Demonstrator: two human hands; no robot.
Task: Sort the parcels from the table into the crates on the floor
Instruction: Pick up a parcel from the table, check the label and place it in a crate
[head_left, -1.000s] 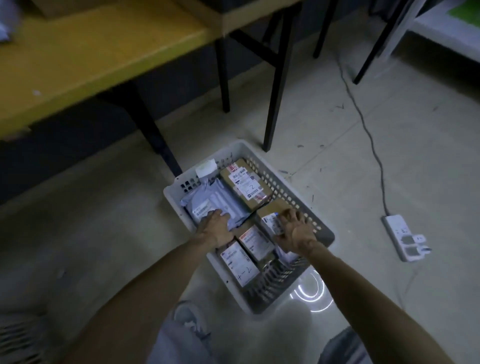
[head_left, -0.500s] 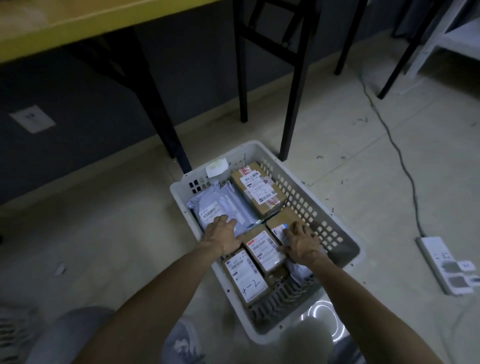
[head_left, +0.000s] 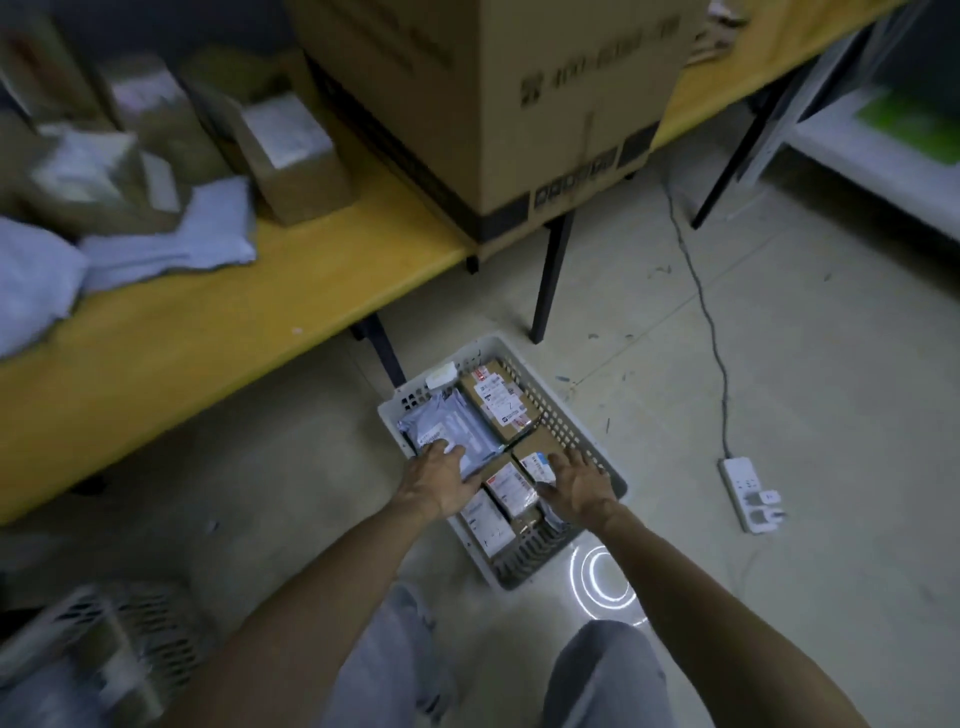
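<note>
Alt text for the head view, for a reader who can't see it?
Both hands reach down into a white crate of parcels on the floor: the left hand rests flat on a grey mailer, the right hand on a small box. Behind, a yellow table holds more parcels.

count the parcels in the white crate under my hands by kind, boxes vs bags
Brown cardboard boxes with white labels: 4 visible
Grey plastic mailer bags: 1
Total: 5 parcels visible in the white slotted plastic crate; the hands may hide more.
</note>
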